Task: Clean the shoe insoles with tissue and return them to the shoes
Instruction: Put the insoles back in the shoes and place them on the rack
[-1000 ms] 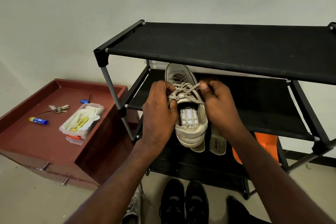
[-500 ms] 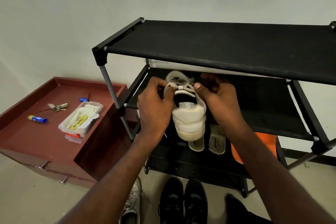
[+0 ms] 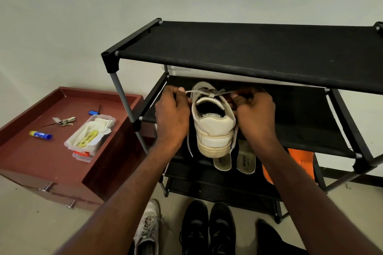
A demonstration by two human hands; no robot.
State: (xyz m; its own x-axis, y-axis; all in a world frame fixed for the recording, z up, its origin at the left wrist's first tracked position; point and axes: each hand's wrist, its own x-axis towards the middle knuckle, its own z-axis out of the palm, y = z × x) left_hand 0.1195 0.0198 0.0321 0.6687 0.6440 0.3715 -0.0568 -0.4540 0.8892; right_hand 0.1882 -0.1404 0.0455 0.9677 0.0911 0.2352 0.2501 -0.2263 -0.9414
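Since a moment ago both hands — left hand [image 3: 172,118], right hand [image 3: 256,114] — have drawn apart (each grip pinching a lace end), pulling the worn white leather sneaker's [image 3: 213,126] laces taut.

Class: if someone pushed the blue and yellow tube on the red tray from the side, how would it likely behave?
The tube lies on its side and looks round, so it would probably roll. It is small, likely light. The red tray has raised edges that should stop it.
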